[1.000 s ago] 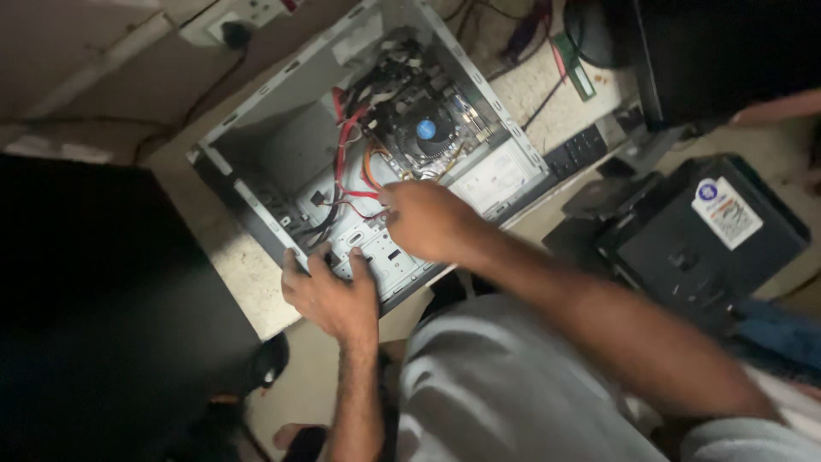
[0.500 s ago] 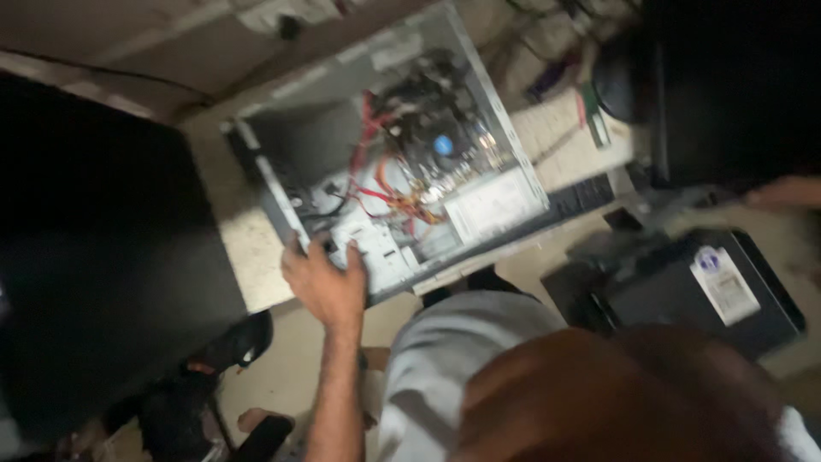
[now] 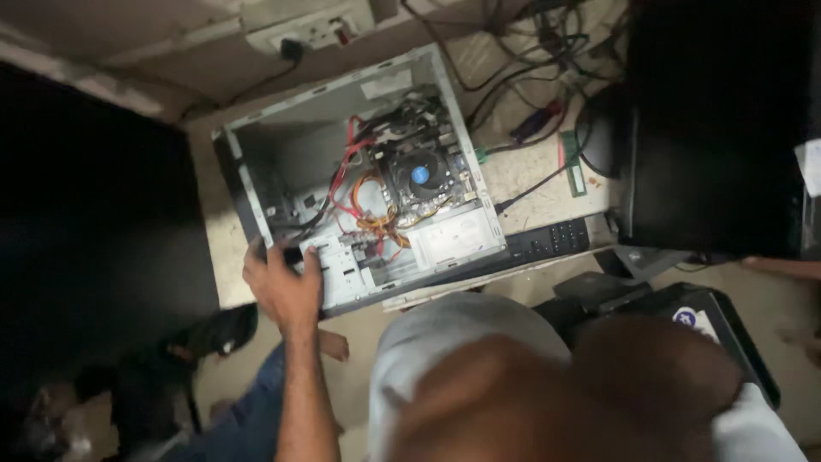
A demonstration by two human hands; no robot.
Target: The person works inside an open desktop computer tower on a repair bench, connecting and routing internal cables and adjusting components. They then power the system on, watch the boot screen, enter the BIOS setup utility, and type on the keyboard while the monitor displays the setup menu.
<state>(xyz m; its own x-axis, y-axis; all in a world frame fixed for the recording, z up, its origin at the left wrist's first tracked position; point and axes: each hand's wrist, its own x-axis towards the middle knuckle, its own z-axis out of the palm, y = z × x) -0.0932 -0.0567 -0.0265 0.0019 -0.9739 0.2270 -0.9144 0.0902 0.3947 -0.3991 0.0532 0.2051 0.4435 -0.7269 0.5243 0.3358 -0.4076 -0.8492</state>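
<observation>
**Left hand steadies the open computer case at its near corner**

The fingers (image 3: pixel 295 257) of the left hand (image 3: pixel 282 291) curl over the near edge of the open computer case (image 3: pixel 248 184), closed on the metal rim by the drive bay (image 3: pixel 346 269), with the palm pressed against the outside wall. The case lies on its side on the pale desk (image 3: pixel 224 257), its open face turned up. The right hand cannot be made out: a blurred arm (image 3: pixel 547 402) fills the lower part of the view, and whether its fingers are open or closed cannot be told.

Inside the case, red cables (image 3: pixel 346 171) and an orange bundle (image 3: pixel 376 218) run from the bay toward the motherboard, where a black cooler fan (image 3: pixel 421 174) with a blue centre sits. A black keyboard (image 3: pixel 547 241) lies just beside the case, a loose green memory stick (image 3: pixel 571 162) beyond it, and a dark monitor (image 3: pixel 718 128) further right.

The step in hand looks like bracing the case while work goes on around the drive bay. The next move seems to call for a firm left grip and a free hand threading between the cables without snagging them
</observation>
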